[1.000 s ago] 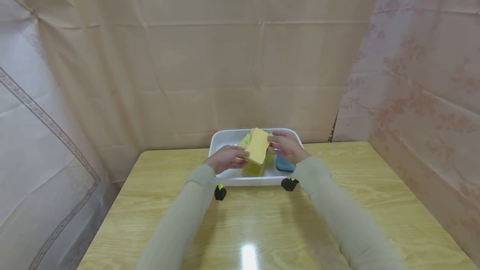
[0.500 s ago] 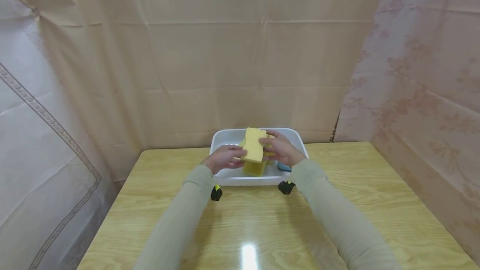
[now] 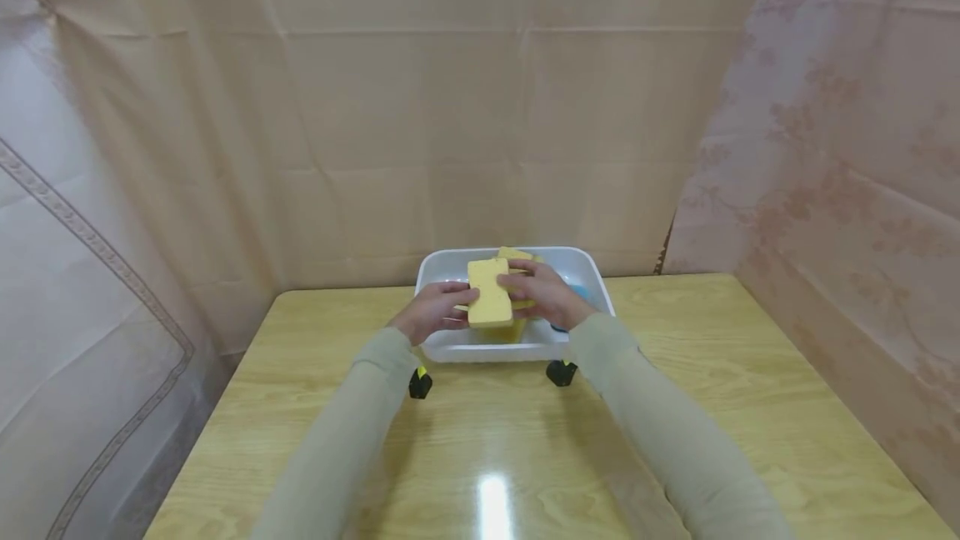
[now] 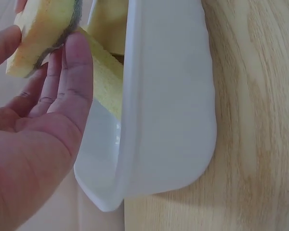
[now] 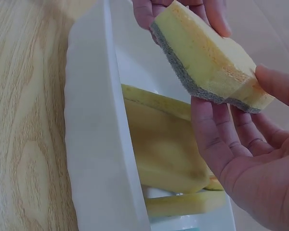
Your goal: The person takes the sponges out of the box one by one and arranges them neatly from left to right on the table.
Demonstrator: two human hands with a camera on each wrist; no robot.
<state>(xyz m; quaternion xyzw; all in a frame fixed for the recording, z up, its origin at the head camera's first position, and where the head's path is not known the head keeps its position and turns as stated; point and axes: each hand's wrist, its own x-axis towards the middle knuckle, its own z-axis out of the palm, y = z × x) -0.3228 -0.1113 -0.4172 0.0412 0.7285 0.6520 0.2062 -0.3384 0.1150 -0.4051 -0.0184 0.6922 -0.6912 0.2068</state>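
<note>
Yellow sponge [image 3: 490, 293] with a gray scrubby layer is up over the white tray [image 3: 495, 352], pinched between 2 hands. Left hand [image 3: 437, 308] has its thumb on the yellow face and the fingers underneath on the gray side, so yeah, a narrow grip. Right hand [image 3: 551, 297] pretty much mirrors that from the other edge: thumb on the yellow, 4 fingers below, a bit spread. The 2 pale sleeves [image 3: 326, 440] reach forward and angle inward. More yellow sponges [image 5: 168, 149] sit in the tray below.
</note>
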